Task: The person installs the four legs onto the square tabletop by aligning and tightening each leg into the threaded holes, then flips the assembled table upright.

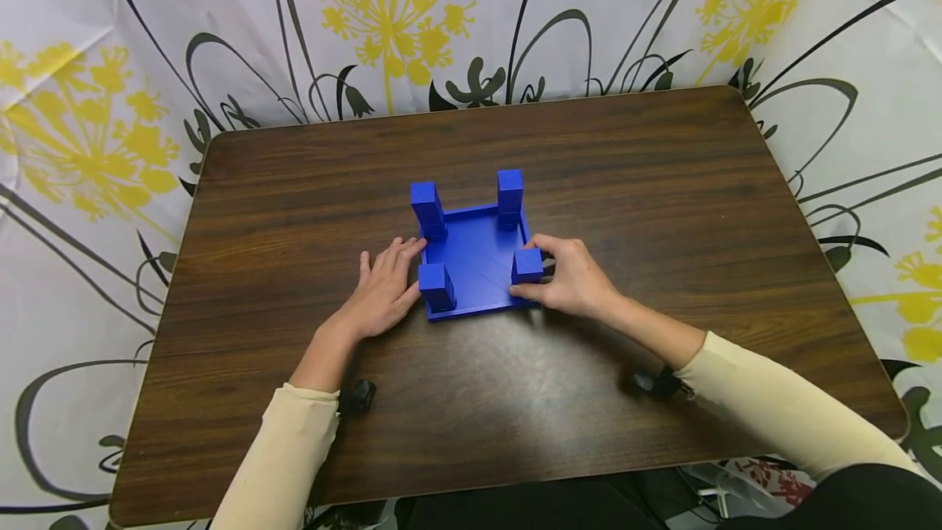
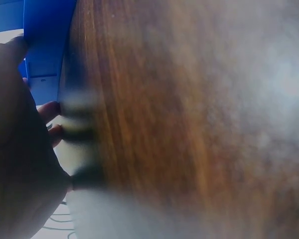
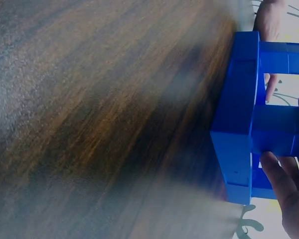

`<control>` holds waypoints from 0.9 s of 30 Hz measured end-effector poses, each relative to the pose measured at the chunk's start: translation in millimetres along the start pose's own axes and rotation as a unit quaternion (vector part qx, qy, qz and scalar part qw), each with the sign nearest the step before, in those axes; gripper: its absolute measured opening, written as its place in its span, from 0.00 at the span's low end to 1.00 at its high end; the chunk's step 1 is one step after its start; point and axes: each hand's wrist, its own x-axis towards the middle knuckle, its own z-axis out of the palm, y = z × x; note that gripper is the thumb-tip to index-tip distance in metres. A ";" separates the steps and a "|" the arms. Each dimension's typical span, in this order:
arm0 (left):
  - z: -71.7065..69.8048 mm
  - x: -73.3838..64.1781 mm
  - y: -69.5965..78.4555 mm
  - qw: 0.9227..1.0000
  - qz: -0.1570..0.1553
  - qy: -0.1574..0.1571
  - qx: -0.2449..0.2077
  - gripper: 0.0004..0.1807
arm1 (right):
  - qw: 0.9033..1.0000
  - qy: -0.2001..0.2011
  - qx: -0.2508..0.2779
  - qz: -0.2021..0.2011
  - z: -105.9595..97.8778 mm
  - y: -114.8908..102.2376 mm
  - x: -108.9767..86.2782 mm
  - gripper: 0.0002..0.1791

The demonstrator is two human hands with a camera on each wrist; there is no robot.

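Observation:
A shallow blue square tray [image 1: 477, 264] with a raised rim lies on the table, and a blue square post stands upright at each corner. My right hand [image 1: 577, 278] grips the near right post [image 1: 527, 267], thumb on its near side and fingers on the far side. In the right wrist view this post [image 3: 279, 130] looks built of stacked blocks. My left hand [image 1: 377, 294] lies beside the tray's left side, fingers spread and fairly straight, touching its edge close to the near left post [image 1: 437, 287]. Beyond are the far left post [image 1: 428, 209] and far right post [image 1: 509, 197].
The brown wood-grain table [image 1: 625, 186] has rounded corners. A white curtain [image 1: 257, 15] with yellow flowers and dark stems hangs behind it and at both sides. Dark wrist cameras [image 1: 358, 397] sit under the sleeves' ends.

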 end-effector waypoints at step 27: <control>2.2 -0.7 -0.6 1.000 -0.004 -0.005 0.014 0.34 | 0.999 0.012 0.042 0.025 3.7 1.4 -4.2 0.20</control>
